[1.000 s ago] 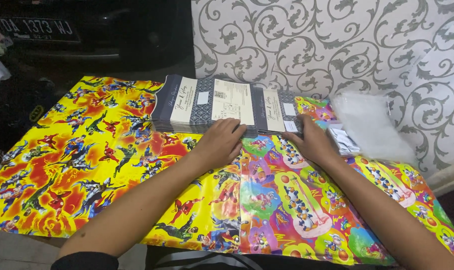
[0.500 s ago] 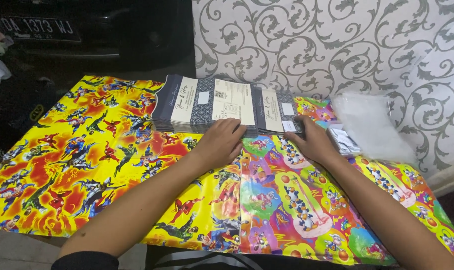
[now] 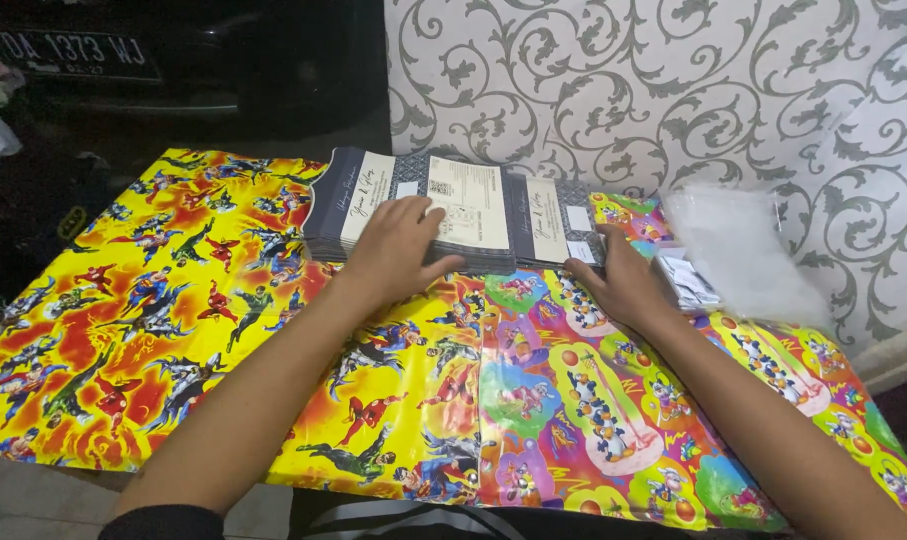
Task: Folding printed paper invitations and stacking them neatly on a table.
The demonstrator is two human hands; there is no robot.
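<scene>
A stack of dark grey folded cards [image 3: 463, 215] with cream panels lies opened flat along the far edge of the work surface, close under a wall covered in grey scroll-patterned wallpaper [image 3: 673, 90]. The left hand [image 3: 398, 250] rests palm down on the near edge of the stack, fingers spread over the middle cream panel and the dark fold beside it; it presses flat rather than clenching, and nothing is pinched between its fingers. The right hand [image 3: 623, 285] lies at the stack's right end, fingertips touching the near right corner of the cards, the palm resting on the sheet below; whether its fingers curl under the edge cannot be told from this view. So the cards sit just beyond and partly beneath both hands, spanning the gap between them. Under everything are two bright sheets of printed wrapping paper: a yellow and red superhero sheet [image 3: 143, 330] on the left, and a multicoloured cartoon sheet [image 3: 593, 410] on the right, overlapping near the middle. To the right of the stack a pile of clear plastic sleeves [image 3: 743, 250] lies by the wall, with a small stack of white labels [image 3: 688, 280] just beside the right hand.
</scene>
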